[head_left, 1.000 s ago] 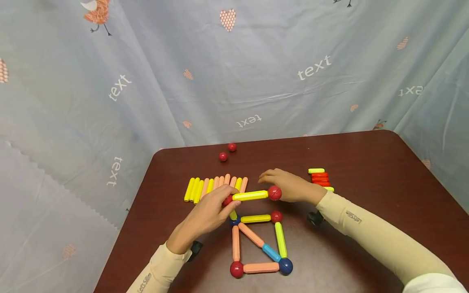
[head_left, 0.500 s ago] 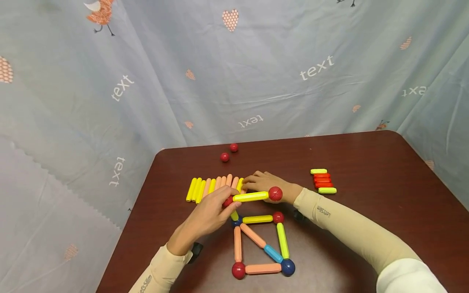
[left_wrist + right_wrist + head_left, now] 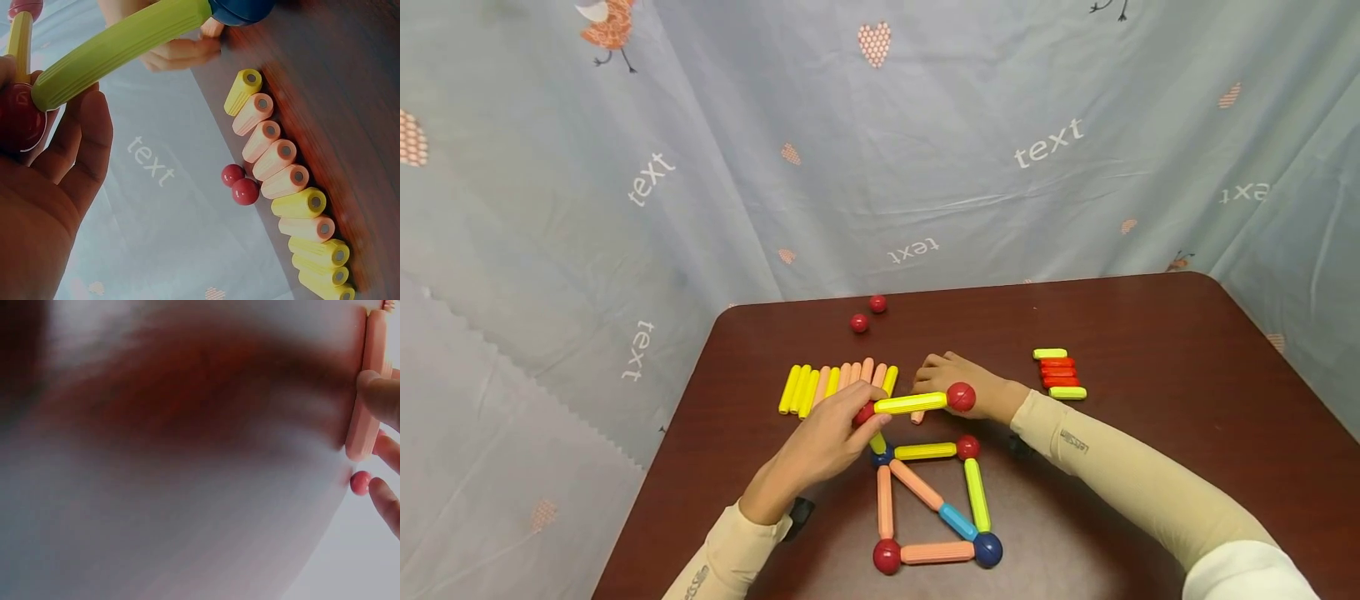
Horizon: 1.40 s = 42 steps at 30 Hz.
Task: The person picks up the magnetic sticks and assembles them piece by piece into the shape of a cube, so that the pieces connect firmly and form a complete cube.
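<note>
Printed blue-grey cloth [image 3: 955, 200] hung behind and beside a dark brown table [image 3: 1157, 342] shows a curtained-off nook.

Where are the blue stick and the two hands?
Blue stick [image 3: 958, 522]: head view, mid-length.
Left hand [image 3: 818, 439]: head view, back of hand.
Right hand [image 3: 961, 370]: head view, back of hand.

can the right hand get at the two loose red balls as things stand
Probably yes: no stick lies across the table between the right hand and the loose red balls. It pinches a pink stick, though, so it may need to put that down first.
</note>
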Available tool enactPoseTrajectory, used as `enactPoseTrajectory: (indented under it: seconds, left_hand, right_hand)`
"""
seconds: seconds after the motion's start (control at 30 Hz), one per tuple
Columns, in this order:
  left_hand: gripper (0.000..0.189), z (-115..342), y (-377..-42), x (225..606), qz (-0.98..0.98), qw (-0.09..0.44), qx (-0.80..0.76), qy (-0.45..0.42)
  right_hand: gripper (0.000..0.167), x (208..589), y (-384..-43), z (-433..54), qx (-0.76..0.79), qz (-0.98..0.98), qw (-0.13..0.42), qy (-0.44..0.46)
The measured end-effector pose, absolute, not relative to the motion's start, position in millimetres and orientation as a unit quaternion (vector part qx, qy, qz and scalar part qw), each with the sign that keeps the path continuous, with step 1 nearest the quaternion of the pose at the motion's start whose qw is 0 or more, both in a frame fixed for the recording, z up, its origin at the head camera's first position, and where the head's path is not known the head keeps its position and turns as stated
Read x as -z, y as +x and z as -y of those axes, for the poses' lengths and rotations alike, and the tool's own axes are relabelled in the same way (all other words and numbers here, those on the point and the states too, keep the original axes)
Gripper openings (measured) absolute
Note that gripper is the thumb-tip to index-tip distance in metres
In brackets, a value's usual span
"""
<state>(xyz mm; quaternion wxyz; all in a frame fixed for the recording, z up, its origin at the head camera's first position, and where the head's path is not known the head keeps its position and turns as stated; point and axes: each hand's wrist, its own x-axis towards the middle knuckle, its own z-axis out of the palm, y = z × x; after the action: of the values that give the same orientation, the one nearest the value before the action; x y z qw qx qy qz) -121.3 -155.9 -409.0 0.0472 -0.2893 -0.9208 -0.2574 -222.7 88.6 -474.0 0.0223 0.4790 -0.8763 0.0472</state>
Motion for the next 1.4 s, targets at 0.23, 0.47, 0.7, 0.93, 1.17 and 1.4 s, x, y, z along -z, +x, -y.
enactPoseTrajectory:
  seconds: [0.23, 0.47, 0.7, 0.93, 1.17, 1.4]
  left_hand:
    - [0.024, 156, -120, 410, 0.921, 0.048, 0.259, -0.287]
    - [0.025, 158, -121, 409, 0.923, 0.050, 0.260, -0.280]
    - [0.027, 158, -123, 407, 0.923, 0.052, 0.258, -0.280]
    - [0.026, 155, -125, 408, 0.925, 0.052, 0.250, -0.283]
    - [0.025, 153, -126, 407, 0.924, 0.049, 0.247, -0.287]
    - [0.029, 150, -125, 405, 0.926, 0.043, 0.226, -0.300]
  right_hand:
    - [0.025, 476, -203, -114, -0.161, 0.883, 0.034, 0.440]
    - [0.025, 474, -176, -142, -0.299, 0.874, 0.017, 0.382]
    - [0.019, 475, -154, -155, -0.391, 0.856, -0.013, 0.338]
    - [0.014, 471, -144, -155, -0.416, 0.847, -0.037, 0.329]
    - [0.015, 471, -141, -157, -0.421, 0.844, -0.028, 0.332]
    - [0.017, 474, -137, -159, -0.421, 0.846, -0.023, 0.326]
